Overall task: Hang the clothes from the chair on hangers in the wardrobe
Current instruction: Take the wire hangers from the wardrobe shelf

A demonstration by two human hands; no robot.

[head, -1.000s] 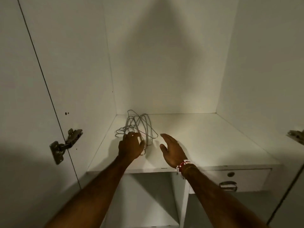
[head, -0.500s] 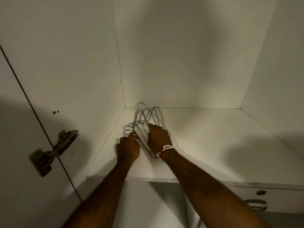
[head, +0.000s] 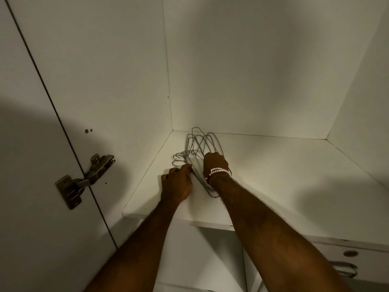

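Toward the back left corner of the white wardrobe shelf (head: 273,175) lies a bundle of grey wire hangers (head: 200,145). They lie flat on the board and fanned out, with their hooks (head: 180,158) pointing at the left side wall (head: 109,81) and their shoulders spreading toward the back wall (head: 252,70).

From my remote seat I read the left hand (head: 176,184) as clenched. Its fingers are curled, and the tips of its thumb and forefinger pinch the wires just below the hooks. The right hand (head: 214,165) lies on top of the bundle, just beside the left hand, with its back turned up. Its fingers bend down among the wires beyond the knuckles and are hidden from me, so I cannot tell whether they grasp the hangers or only press on them.

A bracelet of pale and red beads (head: 217,171) circles the right wrist, and the near ends of the hangers stick out from under that wrist. Both forearms come up from the lower edge of the view and cross the shelf's front edge.

Off the left end of the shelf, the open door (head: 31,144) hangs on a metal hinge (head: 84,180). Below the shelf's front right corner I see a drawer (head: 368,262) with a round lock (head: 350,253) and a metal pull handle (head: 345,270).
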